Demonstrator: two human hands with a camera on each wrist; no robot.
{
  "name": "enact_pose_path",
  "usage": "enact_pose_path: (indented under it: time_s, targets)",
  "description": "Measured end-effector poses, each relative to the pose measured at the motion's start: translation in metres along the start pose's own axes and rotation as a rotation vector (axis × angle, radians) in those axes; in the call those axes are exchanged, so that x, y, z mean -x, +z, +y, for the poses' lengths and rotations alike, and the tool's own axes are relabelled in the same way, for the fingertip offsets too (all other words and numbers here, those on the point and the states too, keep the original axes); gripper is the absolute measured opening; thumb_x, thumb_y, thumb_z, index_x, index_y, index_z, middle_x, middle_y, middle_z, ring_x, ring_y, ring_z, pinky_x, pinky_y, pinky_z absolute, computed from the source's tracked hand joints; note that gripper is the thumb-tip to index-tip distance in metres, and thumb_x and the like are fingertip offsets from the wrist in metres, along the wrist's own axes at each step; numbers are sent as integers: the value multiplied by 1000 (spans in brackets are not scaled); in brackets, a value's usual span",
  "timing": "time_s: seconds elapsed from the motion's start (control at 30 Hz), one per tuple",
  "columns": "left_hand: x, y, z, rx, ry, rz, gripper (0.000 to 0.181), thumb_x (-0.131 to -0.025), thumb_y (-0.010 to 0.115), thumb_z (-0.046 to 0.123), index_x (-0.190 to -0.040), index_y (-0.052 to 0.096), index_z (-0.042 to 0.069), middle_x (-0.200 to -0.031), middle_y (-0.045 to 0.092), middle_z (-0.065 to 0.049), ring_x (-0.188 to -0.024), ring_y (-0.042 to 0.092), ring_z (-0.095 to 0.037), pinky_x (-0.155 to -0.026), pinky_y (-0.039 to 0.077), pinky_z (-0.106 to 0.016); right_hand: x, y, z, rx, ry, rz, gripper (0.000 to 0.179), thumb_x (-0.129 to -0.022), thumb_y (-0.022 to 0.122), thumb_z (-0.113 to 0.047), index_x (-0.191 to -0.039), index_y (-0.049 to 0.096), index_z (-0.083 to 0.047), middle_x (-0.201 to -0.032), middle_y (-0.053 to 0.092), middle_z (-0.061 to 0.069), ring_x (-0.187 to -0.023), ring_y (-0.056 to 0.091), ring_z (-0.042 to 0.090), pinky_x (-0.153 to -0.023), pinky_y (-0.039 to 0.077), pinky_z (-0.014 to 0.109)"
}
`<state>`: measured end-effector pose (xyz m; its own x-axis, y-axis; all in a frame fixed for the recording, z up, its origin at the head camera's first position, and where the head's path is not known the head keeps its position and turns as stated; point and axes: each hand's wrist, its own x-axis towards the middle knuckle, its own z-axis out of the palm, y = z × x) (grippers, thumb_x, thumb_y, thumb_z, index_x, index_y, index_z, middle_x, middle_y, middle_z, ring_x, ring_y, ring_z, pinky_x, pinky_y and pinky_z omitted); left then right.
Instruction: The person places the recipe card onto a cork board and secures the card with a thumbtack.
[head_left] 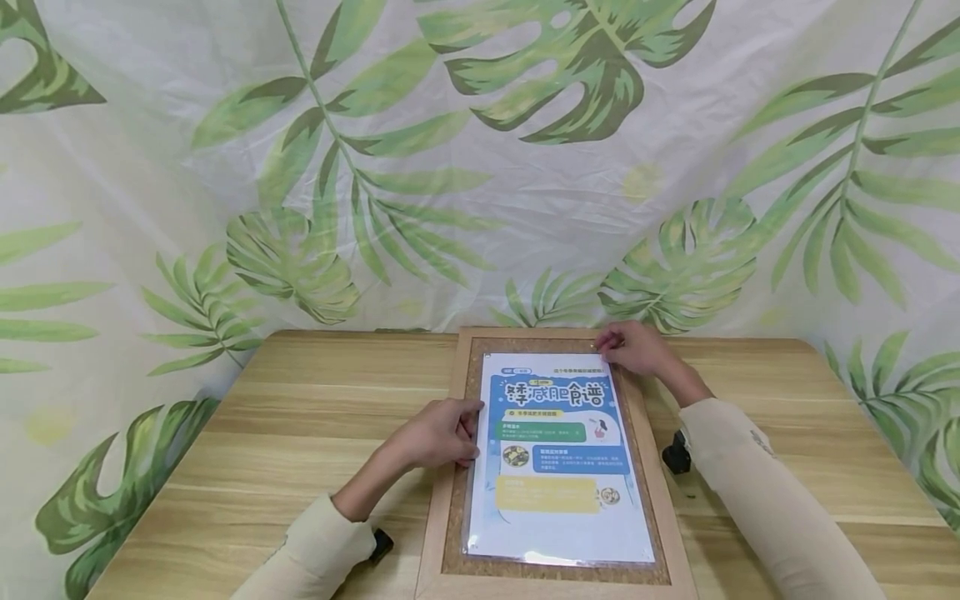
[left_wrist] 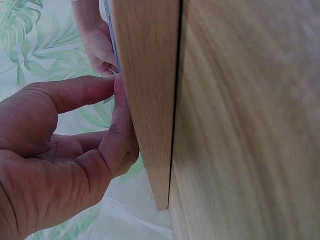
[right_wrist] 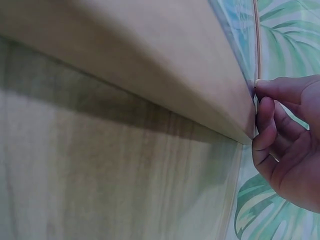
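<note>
While the blue-and-white laminated poster sheet [head_left: 558, 454] is lying flat inside the wood-framed cork pinboard [head_left: 457, 467], square to the frame and well seated, the left hand [head_left: 438, 433] is pressing down on the sheet's left edge, fingers [left_wrist: 75, 92] extended and only lightly bent, gripping nothing. Over at the far right corner, the right hand [head_left: 633, 348] is working with fingers [right_wrist: 287, 90] curled in a narrow pinch on something small at the sheet's top corner, possibly a pin, though it is too small to tell. So the placing is looking done; the fastening is seemingly just getting under way, with the other corners showing no pins. All of this is sitting on a light wooden tabletop [head_left: 315, 417], and a white cloth backdrop printed with green palm leaves [head_left: 480, 167] is hanging behind it
</note>
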<state>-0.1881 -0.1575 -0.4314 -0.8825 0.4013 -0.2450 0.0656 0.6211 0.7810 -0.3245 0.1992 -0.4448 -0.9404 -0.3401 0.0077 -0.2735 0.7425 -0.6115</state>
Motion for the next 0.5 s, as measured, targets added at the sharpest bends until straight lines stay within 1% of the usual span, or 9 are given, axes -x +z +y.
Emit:
enact_pose_path:
  time_s: [0.2, 0.33, 0.5]
  targets:
    - [0, 0, 0, -12, -3, 0, 77, -86, 76, -14, -156, 45, -12, -90, 62, -11, -70, 67, -15, -63, 62, -29, -2, -3, -1, -12, 22, -21, 21, -99, 71, -6, -118, 76, 2, -108, 76, 18, -96, 69, 28, -80, 54, 32]
    - [-1, 1, 0, -18, -2, 2, 77, -87, 76, -14, -156, 45, -12, -90, 62, -11, -71, 67, -16, -63, 62, -29, -2, -6, 0, -20, 28, -31, 20, -99, 72, -7, -117, 76, 1, -107, 75, 17, -96, 67, 27, -80, 53, 31]
    - [-1, 1, -1, -24, -3, 6, 75, -87, 76, -14, -156, 46, -11, -90, 62, -11, -70, 67, -16, -62, 61, -28, -2, -9, -2, -46, 45, -46, 19, -98, 73, -7, -116, 77, 1, -106, 75, 16, -94, 64, 26, -78, 50, 29]
